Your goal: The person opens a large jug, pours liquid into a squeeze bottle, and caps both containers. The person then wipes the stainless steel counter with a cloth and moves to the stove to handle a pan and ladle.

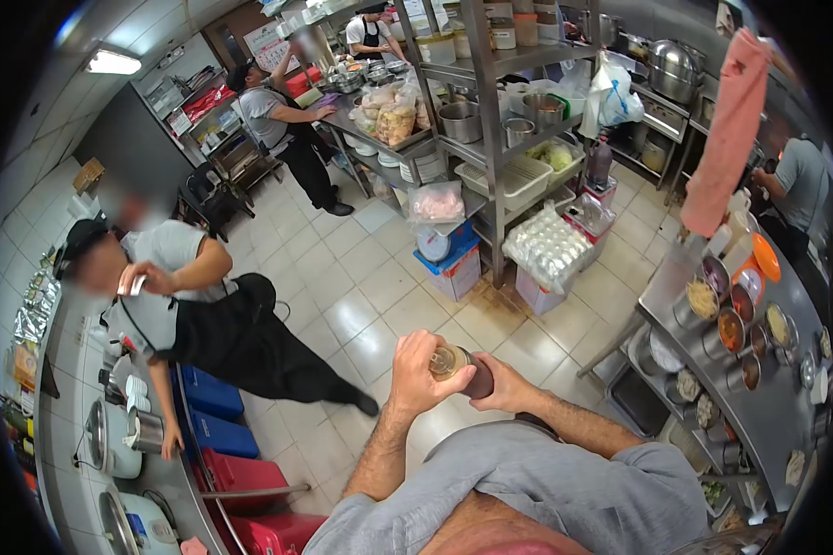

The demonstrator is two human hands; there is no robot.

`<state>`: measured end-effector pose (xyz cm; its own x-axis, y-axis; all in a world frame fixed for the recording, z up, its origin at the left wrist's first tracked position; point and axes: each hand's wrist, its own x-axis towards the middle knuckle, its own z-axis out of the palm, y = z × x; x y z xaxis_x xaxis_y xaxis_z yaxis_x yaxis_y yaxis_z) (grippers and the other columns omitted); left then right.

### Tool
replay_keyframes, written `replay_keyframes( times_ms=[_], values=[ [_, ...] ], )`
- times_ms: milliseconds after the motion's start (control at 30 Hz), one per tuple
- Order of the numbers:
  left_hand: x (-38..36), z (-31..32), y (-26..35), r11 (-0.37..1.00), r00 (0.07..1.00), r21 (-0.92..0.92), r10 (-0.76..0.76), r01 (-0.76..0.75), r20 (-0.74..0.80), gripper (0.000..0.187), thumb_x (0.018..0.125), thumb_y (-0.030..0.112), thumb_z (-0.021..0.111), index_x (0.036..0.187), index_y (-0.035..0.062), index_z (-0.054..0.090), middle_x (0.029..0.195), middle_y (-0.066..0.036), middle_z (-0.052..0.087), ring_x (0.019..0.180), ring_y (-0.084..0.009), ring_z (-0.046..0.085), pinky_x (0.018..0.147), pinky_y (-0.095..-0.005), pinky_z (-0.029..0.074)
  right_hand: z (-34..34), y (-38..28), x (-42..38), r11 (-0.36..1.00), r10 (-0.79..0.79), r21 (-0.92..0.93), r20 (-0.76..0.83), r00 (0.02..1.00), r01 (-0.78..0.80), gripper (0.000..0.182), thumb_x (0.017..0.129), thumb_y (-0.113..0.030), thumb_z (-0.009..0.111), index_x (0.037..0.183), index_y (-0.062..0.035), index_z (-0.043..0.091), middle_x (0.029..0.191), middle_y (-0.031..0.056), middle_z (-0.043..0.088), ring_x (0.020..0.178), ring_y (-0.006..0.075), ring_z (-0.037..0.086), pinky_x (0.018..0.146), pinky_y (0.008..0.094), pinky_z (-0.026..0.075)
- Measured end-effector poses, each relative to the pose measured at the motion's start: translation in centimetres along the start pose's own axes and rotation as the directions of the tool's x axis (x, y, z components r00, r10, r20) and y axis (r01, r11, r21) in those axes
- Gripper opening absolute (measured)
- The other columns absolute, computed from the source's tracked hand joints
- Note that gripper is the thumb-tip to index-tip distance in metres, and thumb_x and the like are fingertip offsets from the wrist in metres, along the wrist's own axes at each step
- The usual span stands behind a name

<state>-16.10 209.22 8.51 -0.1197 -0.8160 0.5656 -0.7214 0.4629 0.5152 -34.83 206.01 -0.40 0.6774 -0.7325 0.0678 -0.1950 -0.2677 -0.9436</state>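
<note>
In front of my chest I hold a bottle [480, 376] with a dark brown body and a pale, see-through top [449, 362]. My left hand [415, 375] is wrapped round the top end. Fingers of my right hand [506, 387] grip the dark body from the other side. The bottle lies tilted between the two hands, with its top toward the left, above the tiled floor [352, 319].
A co-worker in a black apron [227, 324] stands at left by the counter with rice cookers [111, 444]. A steel shelf [495, 153] stands ahead, boxes [453, 270] at its foot. At right, a steel counter [713, 379] carries several food containers; a pink cloth [727, 139] hangs above.
</note>
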Motion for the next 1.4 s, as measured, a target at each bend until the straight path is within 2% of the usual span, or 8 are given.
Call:
replay_keyframes(
  times_ms=[133,333,500,767,933,1067,1233,1400],
  values=[
    [5.9,2.2,-5.6,1.0,1.0,-0.029,-0.011,0.01,-0.024,0.047,0.061,0.04,0.079,0.08,0.0057,0.054,0.073,-0.006,0.05,0.068,-0.0263,0.05,0.066,-0.0377,0.036,-4.9,2.0,7.9,0.999,-0.039,-0.02,0.055,0.998,0.04,0.077,0.061,-0.015,0.075,0.127,-0.0013,0.039,0.114,0.019,0.053,0.106,0.0316,0.054,0.089,0.039,0.045],
    [15.1,2.3,-11.9,0.972,0.968,-0.078,-0.229,0.222,-0.103,0.048,0.059,0.037,0.081,0.079,0.0029,0.054,0.072,-0.008,0.05,0.066,-0.0241,0.049,0.061,-0.035,0.04,-11.6,2.8,20.8,0.99,-0.125,-0.041,0.217,0.968,0.137,0.072,0.062,-0.014,0.072,0.126,-0.0013,0.04,0.113,0.0196,0.052,0.105,0.0331,0.054,0.088,0.0388,0.045],
    [21.0,0.3,-17.5,0.953,0.94,0.047,-0.287,0.3,-0.184,0.045,0.06,0.034,0.082,0.079,0.003,0.055,0.073,-0.007,0.051,0.067,-0.0224,0.051,0.06,-0.0337,0.041,-13.5,2.5,31.2,0.978,-0.173,-0.064,0.275,0.946,0.197,0.073,0.063,-0.015,0.072,0.126,-0.0024,0.04,0.115,0.0193,0.051,0.107,0.0338,0.053,0.088,0.0396,0.045],
    [27.1,-4.2,-32.5,0.926,0.907,0.039,-0.357,0.375,-0.225,0.05,0.058,0.04,0.084,0.082,0.0063,0.057,0.074,-0.006,0.056,0.068,-0.0253,0.054,0.066,-0.0351,0.04,-9.3,5.5,48.5,0.982,-0.186,0.055,0.308,0.933,0.178,0.071,0.063,-0.015,0.072,0.126,-0.0031,0.041,0.116,0.0183,0.051,0.107,0.0329,0.053,0.089,0.0398,0.045],
    [30.9,-8.1,-42.9,0.928,0.917,0.05,-0.355,0.369,-0.18,0.047,0.06,0.035,0.084,0.084,0.004,0.058,0.076,-0.007,0.057,0.069,-0.0219,0.055,0.064,-0.0333,0.044,-8.0,5.4,60.2,0.978,-0.181,-0.05,0.287,0.941,0.204,0.065,0.063,-0.012,0.07,0.121,-0.0044,0.044,0.111,0.0163,0.053,0.104,0.0335,0.054,0.085,0.0399,0.045],
    [32.4,-11.5,-50.0,0.934,0.929,0.091,-0.328,0.347,-0.171,0.05,0.059,0.039,0.084,0.083,0.0047,0.056,0.075,-0.006,0.056,0.069,-0.024,0.053,0.064,-0.0351,0.041,-5.8,4.8,68.5,0.971,-0.175,-0.093,0.346,0.922,0.22,0.063,0.062,-0.011,0.07,0.119,-0.0041,0.046,0.11,0.0164,0.053,0.103,0.033,0.053,0.085,0.0395,0.044],
    [33.6,-15.9,-58.5,0.874,0.853,0.059,-0.453,0.482,-0.258,0.052,0.059,0.039,0.084,0.084,0.0033,0.056,0.077,-0.008,0.054,0.07,-0.0267,0.052,0.065,-0.0373,0.042,-0.8,5.0,79.2,0.967,-0.198,-0.058,0.438,0.877,0.248,0.065,0.061,-0.011,0.071,0.121,-0.0039,0.046,0.11,0.0157,0.053,0.103,0.032,0.054,0.087,0.0392,0.044],
    [36.5,-21.6,-68.4,0.854,0.856,0.166,-0.442,0.493,-0.269,0.052,0.06,0.039,0.083,0.085,0.0025,0.056,0.077,-0.009,0.054,0.071,-0.0267,0.052,0.065,-0.0375,0.042,4.6,5.7,91.6,0.96,-0.244,0.002,0.49,0.837,0.279,0.068,0.061,-0.012,0.071,0.123,-0.0042,0.044,0.113,0.0147,0.053,0.105,0.0308,0.053,0.088,0.038,0.044]
  ],
)
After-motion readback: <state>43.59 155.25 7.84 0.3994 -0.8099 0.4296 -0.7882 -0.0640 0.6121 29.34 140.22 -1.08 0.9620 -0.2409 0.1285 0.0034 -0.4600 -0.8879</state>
